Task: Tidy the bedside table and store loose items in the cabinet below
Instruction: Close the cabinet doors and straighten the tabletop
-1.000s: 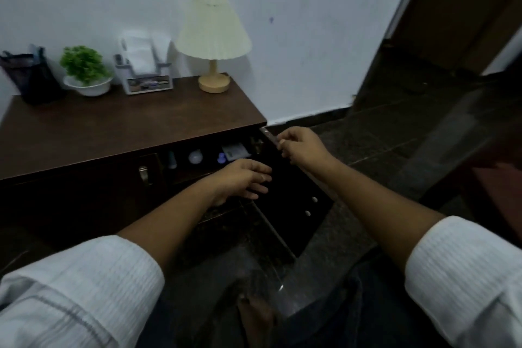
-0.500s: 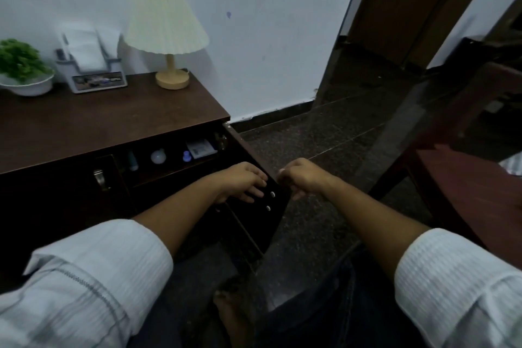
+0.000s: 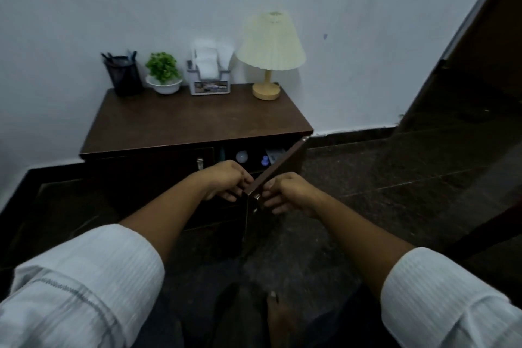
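The dark wooden bedside table (image 3: 195,121) stands against the white wall. Its right cabinet door (image 3: 278,167) hangs half open, edge toward me. My left hand (image 3: 226,179) grips the door's free edge from the inner side. My right hand (image 3: 288,192) holds the same edge from the outer side, by its metal handle (image 3: 257,197). Inside the cabinet I see a small white ball (image 3: 242,156), a blue item (image 3: 265,161), a white card (image 3: 274,153) and a dark slim thing (image 3: 221,153). The left door (image 3: 158,169) is closed.
On the tabletop along the wall stand a black pen holder (image 3: 124,76), a green plant in a white bowl (image 3: 163,73), a tissue box (image 3: 209,76) and a cream lamp (image 3: 269,51). A dark doorway (image 3: 480,65) is at right. My bare foot (image 3: 278,316) rests on the dark floor.
The view has pulled back and upward, and the table now sits farther away. Both hands have moved onto the door's free edge, and the door has swung partway toward the cabinet.
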Motion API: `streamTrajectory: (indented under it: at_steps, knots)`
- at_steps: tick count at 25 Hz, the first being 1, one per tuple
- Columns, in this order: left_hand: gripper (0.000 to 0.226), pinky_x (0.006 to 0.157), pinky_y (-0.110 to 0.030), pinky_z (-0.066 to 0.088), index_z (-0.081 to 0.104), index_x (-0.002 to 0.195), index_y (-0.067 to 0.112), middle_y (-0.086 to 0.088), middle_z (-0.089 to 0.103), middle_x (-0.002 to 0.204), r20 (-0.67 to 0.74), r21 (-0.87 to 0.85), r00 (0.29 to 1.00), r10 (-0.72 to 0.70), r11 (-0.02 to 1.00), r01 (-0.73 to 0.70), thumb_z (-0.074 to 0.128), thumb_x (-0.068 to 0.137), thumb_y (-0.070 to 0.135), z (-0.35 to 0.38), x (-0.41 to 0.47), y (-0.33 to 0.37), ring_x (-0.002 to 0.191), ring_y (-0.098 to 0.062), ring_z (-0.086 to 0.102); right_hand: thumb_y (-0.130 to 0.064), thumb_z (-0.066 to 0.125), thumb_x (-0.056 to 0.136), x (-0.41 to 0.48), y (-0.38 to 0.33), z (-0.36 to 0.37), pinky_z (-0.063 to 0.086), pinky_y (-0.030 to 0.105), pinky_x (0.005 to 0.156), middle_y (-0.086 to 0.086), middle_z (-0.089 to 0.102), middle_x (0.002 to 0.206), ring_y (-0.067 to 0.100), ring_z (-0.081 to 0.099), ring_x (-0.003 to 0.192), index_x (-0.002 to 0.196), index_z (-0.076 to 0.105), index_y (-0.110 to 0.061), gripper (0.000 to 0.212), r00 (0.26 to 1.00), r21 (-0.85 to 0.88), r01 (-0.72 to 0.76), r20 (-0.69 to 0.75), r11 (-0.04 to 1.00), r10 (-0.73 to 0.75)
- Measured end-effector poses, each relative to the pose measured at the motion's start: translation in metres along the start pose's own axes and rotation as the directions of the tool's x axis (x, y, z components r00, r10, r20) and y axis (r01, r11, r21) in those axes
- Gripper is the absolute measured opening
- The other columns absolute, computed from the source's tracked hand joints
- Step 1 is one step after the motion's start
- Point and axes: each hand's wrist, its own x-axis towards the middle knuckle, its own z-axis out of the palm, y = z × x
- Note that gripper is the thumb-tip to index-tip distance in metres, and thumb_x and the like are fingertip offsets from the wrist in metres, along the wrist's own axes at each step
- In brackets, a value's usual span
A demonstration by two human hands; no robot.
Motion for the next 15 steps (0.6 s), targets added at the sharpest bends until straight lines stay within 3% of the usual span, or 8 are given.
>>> streamTrajectory:
  at_steps: [5, 8, 15]
  knots:
    - [0.025, 0.089, -0.039, 0.054, 0.064, 0.110, 0.018, -0.003, 0.062, 0.110, -0.192, -0.128, 0.981, 0.017, 0.991, -0.043, 0.049, 0.095, 0.004, -0.032, -0.005, -0.012, 0.109, -0.019, 0.058, -0.008, 0.050, 0.100, 0.030, -0.032, 0.040, 0.063, 0.042, 0.081, 0.012, 0.068, 0.121, 0.028, 0.072, 0.105, 0.132, 0.057, -0.012, 0.033, 0.999, -0.026, 0.030, 0.015, 0.999, -0.030]
    - [0.033, 0.092, -0.041, 0.054, 0.062, 0.125, 0.013, -0.002, 0.059, 0.103, -0.278, -0.120, 0.958, 0.069, 0.987, -0.106, 0.049, 0.095, 0.005, -0.040, 0.001, 0.000, 0.102, -0.021, 0.057, -0.008, 0.048, 0.101, 0.041, -0.053, 0.050, 0.061, 0.047, 0.088, 0.012, 0.065, 0.124, 0.029, 0.069, 0.108, 0.133, 0.056, -0.012, 0.032, 0.998, -0.050, 0.056, 0.003, 0.997, -0.056]
    - [0.045, 0.093, -0.039, 0.054, 0.058, 0.137, 0.017, -0.003, 0.058, 0.127, -0.340, -0.209, 0.936, 0.088, 0.964, -0.166, 0.046, 0.095, 0.007, -0.077, -0.003, 0.000, 0.114, -0.021, 0.057, -0.006, 0.053, 0.099, 0.061, -0.099, 0.045, 0.060, 0.047, 0.085, 0.011, 0.065, 0.120, 0.031, 0.069, 0.105, 0.122, 0.060, -0.013, 0.025, 0.989, -0.109, 0.123, -0.065, 0.986, -0.131]
